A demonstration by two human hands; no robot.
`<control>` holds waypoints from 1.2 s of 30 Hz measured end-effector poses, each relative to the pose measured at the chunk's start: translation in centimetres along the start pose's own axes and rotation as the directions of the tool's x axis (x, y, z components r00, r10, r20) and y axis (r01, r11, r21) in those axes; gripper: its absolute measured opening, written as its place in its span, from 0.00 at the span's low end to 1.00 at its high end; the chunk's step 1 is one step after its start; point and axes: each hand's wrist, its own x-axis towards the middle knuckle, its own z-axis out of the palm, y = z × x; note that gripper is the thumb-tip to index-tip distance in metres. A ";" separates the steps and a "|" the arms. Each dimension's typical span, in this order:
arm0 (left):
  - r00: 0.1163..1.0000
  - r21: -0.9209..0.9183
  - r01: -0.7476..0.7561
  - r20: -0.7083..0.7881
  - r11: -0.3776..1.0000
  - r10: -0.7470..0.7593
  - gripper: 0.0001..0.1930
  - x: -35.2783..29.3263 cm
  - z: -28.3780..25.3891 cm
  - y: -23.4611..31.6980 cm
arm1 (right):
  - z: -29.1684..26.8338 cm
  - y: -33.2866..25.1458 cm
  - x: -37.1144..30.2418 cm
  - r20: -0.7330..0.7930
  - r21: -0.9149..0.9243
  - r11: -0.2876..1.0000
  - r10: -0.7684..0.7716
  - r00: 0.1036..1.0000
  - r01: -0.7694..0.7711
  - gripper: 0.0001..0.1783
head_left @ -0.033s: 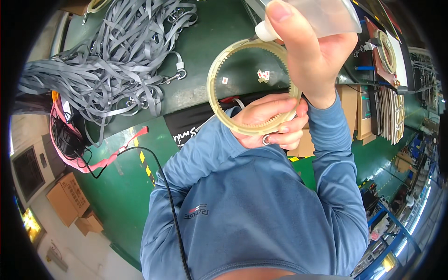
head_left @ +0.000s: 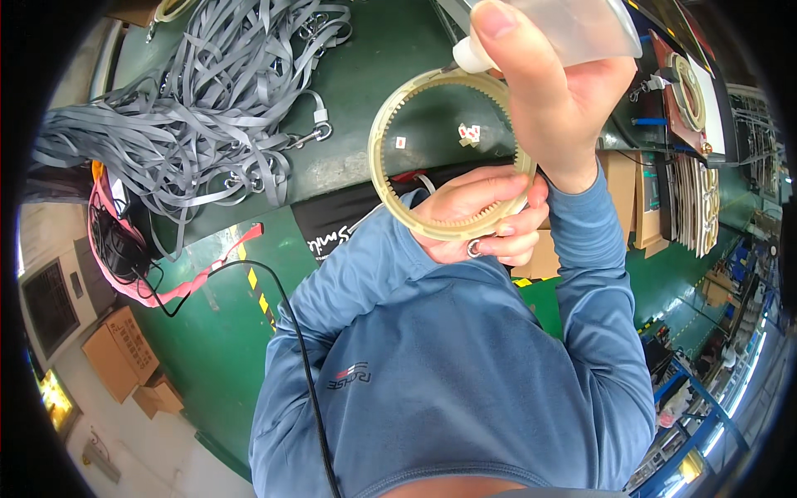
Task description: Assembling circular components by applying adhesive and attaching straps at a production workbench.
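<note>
A cream ring [head_left: 376, 158] with small teeth along its inner side is held tilted above the green table [head_left: 344, 124]. My left hand [head_left: 481, 217] is closed around its lower rim, fingers wrapped from both sides. My right hand [head_left: 556, 100] grips a translucent squeeze bottle [head_left: 581, 33], tipped so that its white cap [head_left: 471, 56] points to the left. A thin dark tip on the cap meets the ring's upper rim, or lies just over it; I cannot tell if they touch. Through the ring's opening, several small red-and-white labels [head_left: 470, 134] show on the tabletop.
Grey lanyards [head_left: 207, 108] with metal clips lie heaped on the table's left. A pink-rimmed bag [head_left: 112, 249] with black cable hangs near its edge. Another cream ring [head_left: 687, 91] lies at the right, above stacked boards [head_left: 693, 199]. A black cable [head_left: 303, 357] crosses my left arm.
</note>
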 end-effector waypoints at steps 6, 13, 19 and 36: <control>0.999 0.064 0.008 -0.051 0.998 -0.005 0.16 -0.1 0.5 0.2 | -0.6 -0.7 0.4 0.194 -0.162 0.984 -0.047 0.980 0.079 0.08; 0.998 0.055 0.014 -0.058 0.998 -0.011 0.15 -0.2 0.6 0.4 | -0.5 -0.5 0.4 0.171 -0.171 0.983 -0.043 0.984 0.073 0.07; 0.999 0.047 0.019 -0.052 0.999 -0.017 0.16 -0.2 0.4 0.4 | -0.6 -0.8 0.4 0.225 -0.185 0.980 -0.023 0.974 0.066 0.07; 0.647 0.969 0.246 -0.152 -0.016 0.748 0.10 -4.5 3.7 8.4 | -5.9 -0.3 -6.0 -0.621 0.229 0.897 0.434 0.653 -0.378 0.31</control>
